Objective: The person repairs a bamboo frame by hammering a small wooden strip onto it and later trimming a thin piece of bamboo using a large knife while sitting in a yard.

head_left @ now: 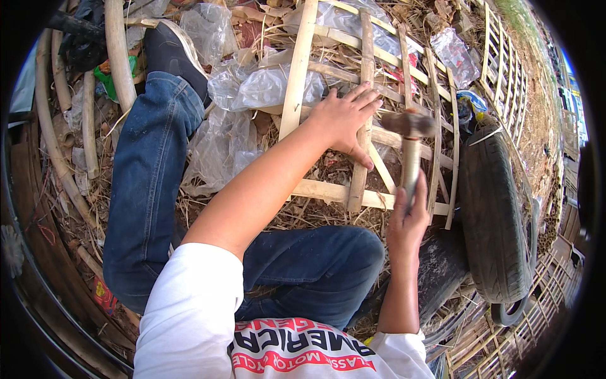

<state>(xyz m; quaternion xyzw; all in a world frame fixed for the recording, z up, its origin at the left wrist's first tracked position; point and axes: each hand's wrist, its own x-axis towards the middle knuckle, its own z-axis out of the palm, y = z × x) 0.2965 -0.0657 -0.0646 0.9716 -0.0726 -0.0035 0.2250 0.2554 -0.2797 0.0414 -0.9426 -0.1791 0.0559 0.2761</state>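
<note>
Head view: L hand [347,123] is open, palm down, fingers spread over a long slat [358,183] of a pale bamboo-like lattice [406,69]; it touches the slat but isn't wrapped round it. How hard it presses, can't tell. Slat's long axis runs roughly away from the person, so L forearm crosses it at a slant. L hand is the nearer one, right on it; R hand [407,218] sits to the right of it & closer to the body.

R hand is clenched round the lower handle of a hammer [411,151]. Handle points away from the body; the head, blurred, is just right of the L fingertips as seen from above. Its height over the lattice: can't tell, but no contact is clear.

Further out: lattice lies on litter-strewn ground w/ dry straw [303,218], & clear plastic sheeting [252,85] is bunched at its left side. Tyre [499,215] stands just beside it on the right; 2nd lattice panel [505,69] is beyond, upper R. Far L, curved poles [53,142] lie past the person's jeans leg [148,189].
</note>
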